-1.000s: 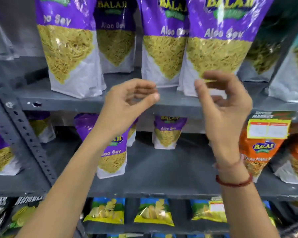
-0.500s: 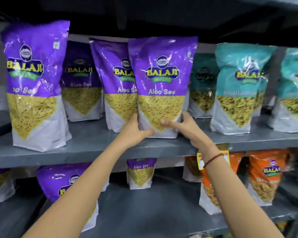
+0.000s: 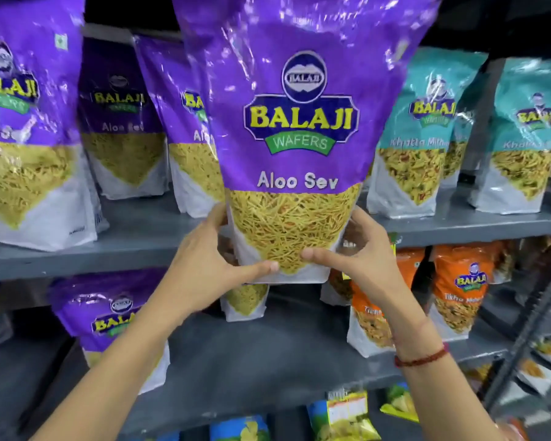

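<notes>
A large purple Aloo Sev packet (image 3: 299,128) fills the middle of the view, upright and lifted off the grey upper shelf (image 3: 134,246), close to the camera. My left hand (image 3: 210,265) grips its lower left corner, thumb across the front. My right hand (image 3: 357,259) grips the lower right corner the same way, with a red thread band on the wrist. The fingers of both hands are hidden behind the packet.
More purple Aloo Sev packets (image 3: 29,148) stand at left on the upper shelf, teal Khatta Mitha packets (image 3: 411,144) at right. The shelf below (image 3: 268,361) holds purple packets (image 3: 109,316) and orange packets (image 3: 458,294). A perforated upright post (image 3: 522,345) runs at right.
Both hands reached up from in front of the shelf, took the packet by its bottom corners, and have pulled it off the shelf toward me.
</notes>
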A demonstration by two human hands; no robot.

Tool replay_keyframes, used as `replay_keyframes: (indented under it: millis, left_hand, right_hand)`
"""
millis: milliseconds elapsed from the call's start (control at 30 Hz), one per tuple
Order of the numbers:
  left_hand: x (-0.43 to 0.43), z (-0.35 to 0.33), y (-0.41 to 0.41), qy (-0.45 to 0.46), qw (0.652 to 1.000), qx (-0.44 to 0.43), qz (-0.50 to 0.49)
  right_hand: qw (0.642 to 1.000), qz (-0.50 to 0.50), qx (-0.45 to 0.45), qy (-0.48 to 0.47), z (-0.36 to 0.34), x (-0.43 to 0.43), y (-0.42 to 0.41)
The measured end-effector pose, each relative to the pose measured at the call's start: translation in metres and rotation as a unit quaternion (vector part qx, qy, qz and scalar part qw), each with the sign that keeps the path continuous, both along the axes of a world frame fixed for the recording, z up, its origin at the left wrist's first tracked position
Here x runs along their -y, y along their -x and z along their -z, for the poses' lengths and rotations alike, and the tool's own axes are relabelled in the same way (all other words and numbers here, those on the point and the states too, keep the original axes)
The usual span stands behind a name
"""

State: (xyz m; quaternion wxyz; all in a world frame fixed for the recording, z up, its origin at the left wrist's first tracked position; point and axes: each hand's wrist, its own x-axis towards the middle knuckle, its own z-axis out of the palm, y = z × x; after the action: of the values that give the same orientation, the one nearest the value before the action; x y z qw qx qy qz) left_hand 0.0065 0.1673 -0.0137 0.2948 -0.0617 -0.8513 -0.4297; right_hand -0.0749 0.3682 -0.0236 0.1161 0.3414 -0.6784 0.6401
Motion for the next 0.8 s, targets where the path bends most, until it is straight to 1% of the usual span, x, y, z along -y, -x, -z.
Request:
replay_keyframes:
  millis: [133,233,367,467,567,667,800]
  left_hand:
    - [0.007,0.026,-0.019,-0.017,0.994,0.076,0.077]
    - [0.013,0.058,-0.029,-0.011,0.989,0.114,0.091]
    - [0.023,0.106,-0.027,0.043,0.983,0.168,0.056]
    - [0.033,0.145,-0.018,0.04,0.976,0.21,0.042]
    - [0.043,0.183,-0.006,0.069,0.966,0.248,0.001]
    - [0.049,0.211,0.008,0.061,0.961,0.268,-0.026]
    - [0.053,0.232,0.033,0.033,0.963,0.262,-0.051]
  right_hand:
    - [0.999,-0.032,0.006,-0.005,0.037,-0.004,-0.025]
    - [0.998,-0.034,0.04,-0.031,0.074,-0.001,-0.034]
    - [0.992,-0.036,0.095,-0.077,0.127,0.011,-0.031]
    - [0.985,-0.034,0.126,-0.115,0.165,0.02,-0.022]
    - [0.977,-0.041,0.14,-0.156,0.195,0.029,-0.013]
    - [0.97,-0.042,0.142,-0.193,0.217,0.037,0.003]
    - [0.96,-0.038,0.149,-0.233,0.233,0.05,0.032]
